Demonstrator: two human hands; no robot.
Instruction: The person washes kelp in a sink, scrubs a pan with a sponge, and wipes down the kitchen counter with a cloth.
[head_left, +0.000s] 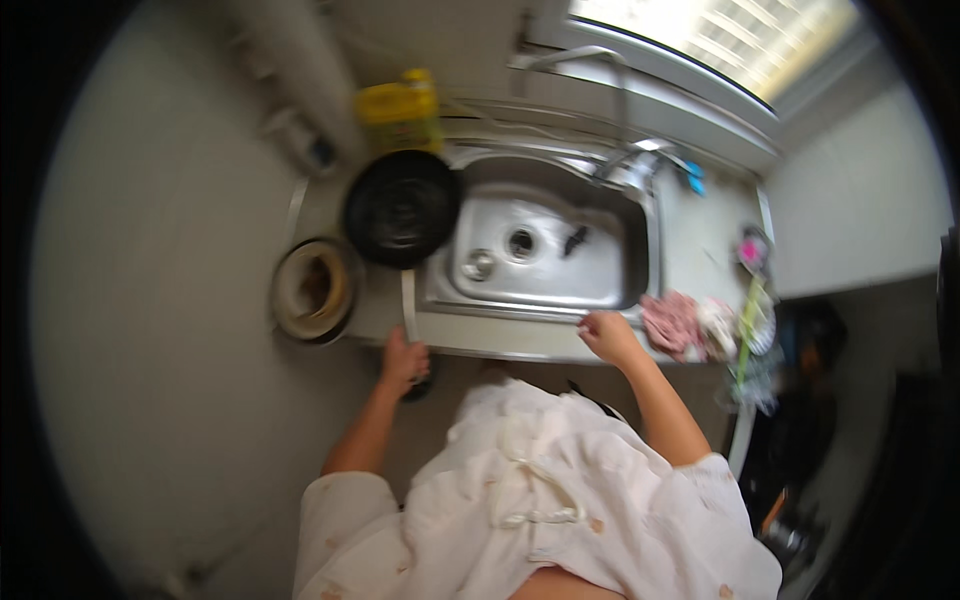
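Note:
My left hand (403, 361) grips the handle of a black frying pan (403, 206), whose round body is over the counter at the sink's left edge. My right hand (609, 336) is at the front rim of the stainless steel sink (487, 302), its fingers curled; motion blur hides whether anything is in them. Just right of that hand lies a crumpled pink cloth (673, 324). Inside the sink are a drain (521, 244), a small round metallic piece (478, 265) and a dark scrap (575, 241).
Stacked bowls or pots (313, 291) stand at the counter's left end. Behind the pan is a yellow jug (400, 112). A faucet (637, 161) rises at the sink's back right, near a blue object (694, 178). A white cloth (716, 326) and a green-handled brush (748, 322) lie at right.

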